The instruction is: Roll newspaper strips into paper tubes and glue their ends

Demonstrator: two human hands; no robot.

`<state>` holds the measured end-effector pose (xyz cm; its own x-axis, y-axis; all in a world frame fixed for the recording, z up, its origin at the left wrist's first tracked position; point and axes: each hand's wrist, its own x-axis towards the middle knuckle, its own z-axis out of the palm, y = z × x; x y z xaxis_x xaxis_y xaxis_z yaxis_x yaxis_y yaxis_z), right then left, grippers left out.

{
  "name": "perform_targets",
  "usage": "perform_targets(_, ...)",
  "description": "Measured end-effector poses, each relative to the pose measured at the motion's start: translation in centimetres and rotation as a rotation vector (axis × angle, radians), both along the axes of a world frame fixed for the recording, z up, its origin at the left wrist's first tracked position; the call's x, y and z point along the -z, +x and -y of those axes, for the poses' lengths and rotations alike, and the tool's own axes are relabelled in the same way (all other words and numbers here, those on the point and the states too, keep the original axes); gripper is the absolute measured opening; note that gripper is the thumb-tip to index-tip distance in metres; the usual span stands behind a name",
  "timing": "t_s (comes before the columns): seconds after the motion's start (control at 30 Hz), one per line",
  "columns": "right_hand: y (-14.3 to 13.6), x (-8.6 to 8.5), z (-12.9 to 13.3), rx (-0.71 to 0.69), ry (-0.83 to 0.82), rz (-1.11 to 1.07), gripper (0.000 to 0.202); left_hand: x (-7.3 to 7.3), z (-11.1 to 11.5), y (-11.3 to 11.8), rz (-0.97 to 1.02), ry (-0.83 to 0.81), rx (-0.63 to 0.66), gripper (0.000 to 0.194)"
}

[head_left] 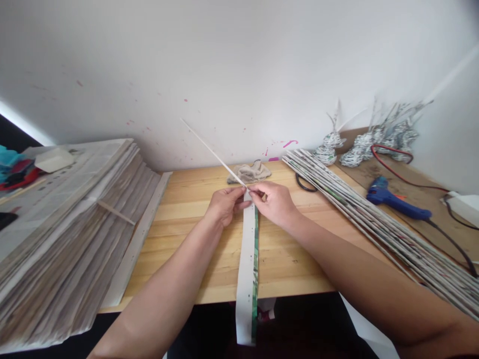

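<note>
Between my two hands, over the middle of the wooden table, is a long paper strip (246, 259), white with a green printed edge. It hangs down past the table's front edge. At its far end the paper is rolled round a thin white stick (213, 152) that slants up to the left. My left hand (227, 203) pinches the rolled end from the left side. From the right, my right hand (273, 199) pinches the same spot, fingertips almost touching those of the left. A crumpled beige cloth (250, 173) lies just beyond my fingers.
A tall stack of newspaper strips (86, 234) fills the left side. Rolled paper tubes (366, 224) lie in a bundle at right, with black scissor handles (305, 184) beside them. Farther right are a blue glue gun (398, 199), cables and wrapped paper figures (359, 147) near the wall.
</note>
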<state>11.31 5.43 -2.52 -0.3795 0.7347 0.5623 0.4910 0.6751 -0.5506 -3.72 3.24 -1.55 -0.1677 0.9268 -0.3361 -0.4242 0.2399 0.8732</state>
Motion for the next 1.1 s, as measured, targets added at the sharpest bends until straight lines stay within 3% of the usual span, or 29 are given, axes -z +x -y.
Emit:
perform_targets(0.27,-0.03,-0.29,0.29,-0.034,0.134,0.155,0.023,-0.24,0.1,-0.01,0.002,-0.017,-0.035,0.008)
perform_targets(0.67,-0.13,-0.35,0.5,0.006,0.179,0.388,0.022,-0.23,0.18,-0.22,0.025,-0.026,-0.01,0.014)
perform_targets(0.93,-0.31,-0.16,0.48,-0.096,0.197,0.249,0.025,0.03,0.03,-0.3,0.01,0.017,-0.052,0.022)
perform_targets(1.1,-0.31,0.07,0.32,-0.082,0.154,0.111,0.026,-0.1,-0.09,-0.3,-0.026,0.033,-0.084,0.029)
